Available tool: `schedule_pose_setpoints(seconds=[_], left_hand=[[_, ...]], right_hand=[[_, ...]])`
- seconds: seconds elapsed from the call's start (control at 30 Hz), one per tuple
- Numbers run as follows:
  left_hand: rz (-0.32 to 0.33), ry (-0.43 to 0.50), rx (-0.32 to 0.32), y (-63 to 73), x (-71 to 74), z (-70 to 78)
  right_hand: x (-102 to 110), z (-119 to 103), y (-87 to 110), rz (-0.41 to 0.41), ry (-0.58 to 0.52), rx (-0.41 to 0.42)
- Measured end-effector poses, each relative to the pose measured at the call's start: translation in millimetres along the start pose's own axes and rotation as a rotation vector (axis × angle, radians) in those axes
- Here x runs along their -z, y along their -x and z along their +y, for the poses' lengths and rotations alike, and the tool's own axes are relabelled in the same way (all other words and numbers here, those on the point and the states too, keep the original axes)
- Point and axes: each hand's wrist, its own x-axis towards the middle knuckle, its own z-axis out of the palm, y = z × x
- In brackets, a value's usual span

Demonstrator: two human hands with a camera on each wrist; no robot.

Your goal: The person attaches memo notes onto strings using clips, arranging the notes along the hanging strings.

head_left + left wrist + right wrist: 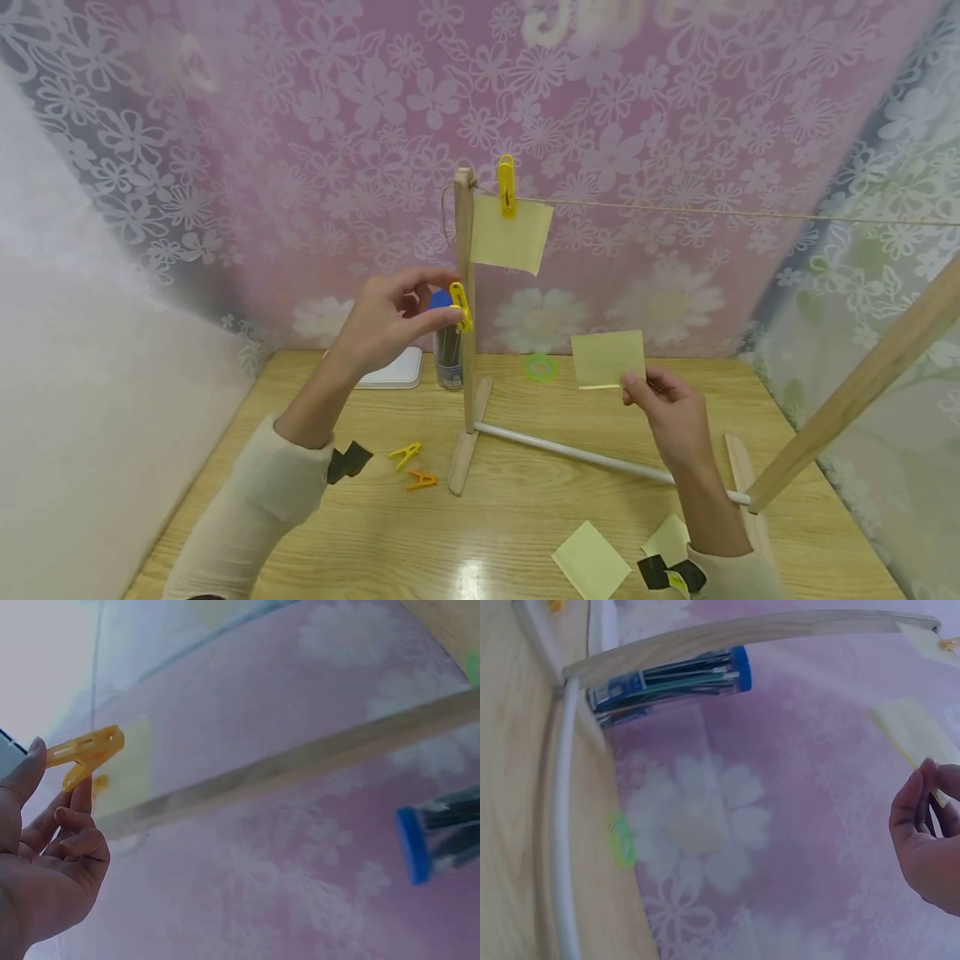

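My left hand pinches a yellow clothespin between thumb and fingers, in front of the wooden post. The left wrist view shows that clothespin between the thumb and a fingertip. A pale yellow paper note is pinched by its lower right corner in my right hand, below the string. Near the post's top, another yellow clothespin fastens a similar note to the string. In the right wrist view, the held note sticks out past the fingertips.
Yellow and orange clothespins lie on the table. Loose notes lie at the front right. Behind the post stands a blue-lidded container beside a white flat object. A white bar joins the stand's feet; a green ring lies behind.
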Motion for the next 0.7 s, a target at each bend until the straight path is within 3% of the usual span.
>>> schedule_pose_setpoints(seconds=[0.2, 0.33, 0.5, 0.7], left_hand=[[0.019, -0.025, -0.103, -24.7, -5.3, 37.2], [0.037, -0.04, -0.19, -44.6, -9.1, 59.7], [0.071, -0.05, -0.185, -68.5, -12.4, 78.3], [0.095, 0.034, -0.182, -90.5, -17.7, 88.8]], right_hand=[[-22, -17, -13.7, 0.039, -0.192, 0.059], [-32, -27, -23.2, 0.005, -0.281, 0.129], [-45, -35, -32.1, -0.021, -0.471, 0.18], [-60, -46, -41.5, 0.023, -0.538, 0.161]])
